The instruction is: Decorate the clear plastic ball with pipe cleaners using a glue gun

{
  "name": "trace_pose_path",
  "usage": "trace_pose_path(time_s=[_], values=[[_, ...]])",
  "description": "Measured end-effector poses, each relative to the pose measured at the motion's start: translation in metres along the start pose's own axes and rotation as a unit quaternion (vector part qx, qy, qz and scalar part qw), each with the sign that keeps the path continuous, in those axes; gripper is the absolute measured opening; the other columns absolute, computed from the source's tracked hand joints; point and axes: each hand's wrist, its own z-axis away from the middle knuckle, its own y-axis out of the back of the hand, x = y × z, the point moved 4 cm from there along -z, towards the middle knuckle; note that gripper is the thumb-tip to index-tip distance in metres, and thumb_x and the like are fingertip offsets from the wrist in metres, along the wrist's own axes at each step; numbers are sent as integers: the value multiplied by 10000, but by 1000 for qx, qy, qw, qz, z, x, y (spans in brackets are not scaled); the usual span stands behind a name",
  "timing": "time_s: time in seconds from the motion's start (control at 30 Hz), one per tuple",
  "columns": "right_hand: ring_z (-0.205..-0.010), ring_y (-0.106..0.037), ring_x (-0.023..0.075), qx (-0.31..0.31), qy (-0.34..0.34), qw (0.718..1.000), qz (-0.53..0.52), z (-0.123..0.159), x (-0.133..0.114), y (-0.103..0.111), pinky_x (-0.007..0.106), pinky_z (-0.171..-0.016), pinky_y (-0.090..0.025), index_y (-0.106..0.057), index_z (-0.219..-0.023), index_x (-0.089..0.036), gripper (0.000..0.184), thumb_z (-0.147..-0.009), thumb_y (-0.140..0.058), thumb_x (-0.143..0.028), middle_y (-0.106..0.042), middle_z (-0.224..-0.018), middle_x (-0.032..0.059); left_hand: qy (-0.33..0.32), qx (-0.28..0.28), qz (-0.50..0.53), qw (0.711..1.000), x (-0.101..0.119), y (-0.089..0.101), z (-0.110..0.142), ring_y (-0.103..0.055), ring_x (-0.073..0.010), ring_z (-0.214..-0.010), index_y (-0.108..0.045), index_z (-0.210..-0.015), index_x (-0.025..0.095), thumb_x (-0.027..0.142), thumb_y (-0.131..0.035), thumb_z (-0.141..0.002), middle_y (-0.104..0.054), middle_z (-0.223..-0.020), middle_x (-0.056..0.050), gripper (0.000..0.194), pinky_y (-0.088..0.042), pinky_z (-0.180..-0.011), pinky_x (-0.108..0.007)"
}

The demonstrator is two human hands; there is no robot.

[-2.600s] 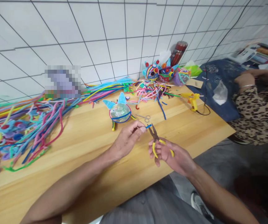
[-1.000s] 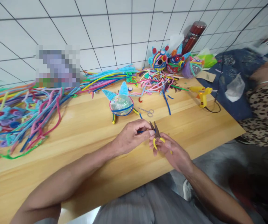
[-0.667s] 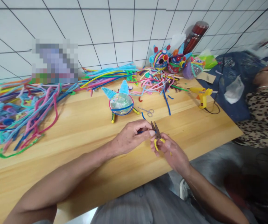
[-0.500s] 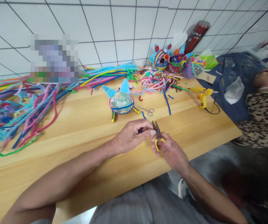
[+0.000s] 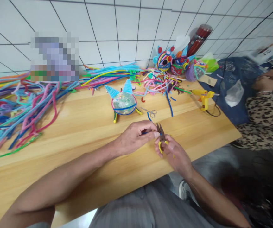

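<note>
My left hand [image 5: 133, 136] is closed, pinching a blue pipe cleaner [image 5: 145, 133] that is mostly hidden by the fingers. Its fingertips meet the jaws of the yellow-handled needle-nose pliers [image 5: 162, 135]. Those pliers are gripped in my right hand [image 5: 178, 155], jaws pointing away from me and slightly parted around the blue piece. Beyond my left hand sits a clear ball [image 5: 123, 104] with light-blue pipe-cleaner ears, a blue band and yellow-tipped legs. Small scissors [image 5: 153, 113] and a short blue pipe-cleaner piece [image 5: 149, 117] lie just past my fingers.
Pipe cleaners [image 5: 29, 110] are heaped at the left, with offcuts [image 5: 159, 82] further right. Decorated balls [image 5: 164, 60] and a red flask [image 5: 200, 38] stand by the wall. A yellow glue gun [image 5: 205, 100] lies near the right edge. A person in a leopard-print sleeve [image 5: 261, 109] is at the right.
Both hands and the pliers stay nearly in place at the blue pipe cleaner. The view has shifted slightly, moving the right-side items a little left in the picture.
</note>
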Motion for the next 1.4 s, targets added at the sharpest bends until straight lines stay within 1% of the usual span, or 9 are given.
trace_pose_path(time_s=[0.27,0.57,0.7,0.83,0.9,0.97,1.07,1.27,1.4], values=[[-749,-591,177,-9,10,999,-31,1,2,-3,297,-621,-413,-700,-1012,-222,427,-888,-730,-629,-672,-873,44,-14,0,-7,1000,1,0,0,-595,-150,-785,-711,-898,155,368,-637,-993,-669,-842,-29,244,-454,-740,-271],[-665,-462,156,28,28,996,80,7,1,-1,299,-630,-389,-655,-982,-225,414,-961,-594,-634,-569,-778,-2,-28,3,-15,999,1,-2,0,-581,-129,-776,-708,-904,154,339,-643,-1001,-665,-850,-13,219,-443,-732,-250],[-651,-436,162,49,75,986,139,9,3,2,313,-631,-383,-640,-936,-237,373,-1005,-534,-588,-531,-754,-4,-55,10,-38,998,0,-2,0,-609,-145,-815,-716,-909,160,307,-654,-1001,-670,-872,-28,184,-468,-787,-276],[-610,-415,154,45,92,984,144,7,6,2,308,-568,-347,-623,-875,-240,378,-1022,-513,-570,-502,-713,-7,-114,50,-70,990,-1,-2,1,-626,-226,-1136,-698,-870,176,280,-678,-986,-679,-1018,-82,157,-471,-996,-349],[-592,-396,152,46,84,985,143,6,7,2,305,-543,-335,-611,-849,-240,394,-1014,-518,-586,-483,-690,-11,-108,31,-46,993,-4,-4,1,-602,-247,-1251,-658,-849,179,284,-644,-1003,-698,-1083,-97,187,-450,-1060,-371],[-576,-380,148,46,75,986,139,5,8,2,302,-528,-333,-602,-830,-240,413,-1004,-528,-607,-468,-671,-16,-69,-13,-11,997,-8,-8,1,-660,-209,-1071,-619,-842,182,327,-587,-1038,-713,-1001,-72,246,-483,-955,-335],[-573,-408,139,32,55,991,119,5,8,2,292,-539,-367,-620,-851,-233,418,-1004,-550,-616,-498,-674,-15,-32,-32,1,999,-12,-10,1,-598,-144,-780,-593,-815,181,379,-574,-1044,-669,-847,-17,303,-455,-771,-279],[-727,-654,202,-90,-46,994,42,0,-2,10,317,-596,-515,-697,-1012,-177,523,-931,-625,-689,-739,-919,115,-12,30,0,999,-20,-7,1,-520,-132,-726,-575,-782,179,393,-613,-1009,-579,-777,7,315,-407,-696,-266],[-836,-701,216,-119,-97,984,90,0,-19,39,328,-701,-550,-746,-1065,-151,488,-928,-680,-616,-772,-973,128,-16,68,-19,997,-26,-10,1,-496,-127,-718,-584,-755,176,381,-646,-985,-548,-765,13,314,-399,-690,-265]])
